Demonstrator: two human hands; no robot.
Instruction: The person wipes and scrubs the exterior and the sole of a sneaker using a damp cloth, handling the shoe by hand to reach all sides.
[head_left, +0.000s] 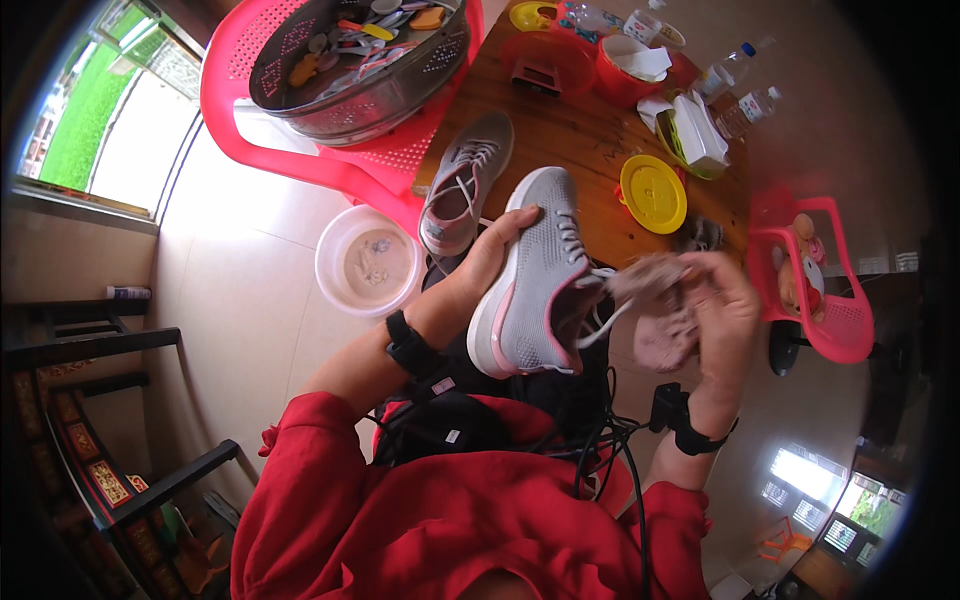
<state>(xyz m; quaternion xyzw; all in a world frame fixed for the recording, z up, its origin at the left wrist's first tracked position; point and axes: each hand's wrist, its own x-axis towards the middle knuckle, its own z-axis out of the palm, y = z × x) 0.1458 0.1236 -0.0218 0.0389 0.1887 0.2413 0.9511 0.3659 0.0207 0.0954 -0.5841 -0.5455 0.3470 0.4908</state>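
Observation:
My left hand grips a grey knit sneaker with a pink collar lining and a white sole, the thumb lying along its side. The shoe is tilted above my lap, toe pointing away from me. To its right, my right hand pinches a crumpled pinkish-brown cloth, which looks blurred. The sneaker's pale lace hangs loose beside the cloth; whether they touch I cannot tell. A second grey sneaker rests at the left edge of the wooden table, its laces loose.
A clear plastic tub of cloudy water stands on the floor at left. Behind it, a pink chair carries a metal basin of spoons. The table bears a yellow lid, a red bucket, tissues and bottles. Black cables cross my lap.

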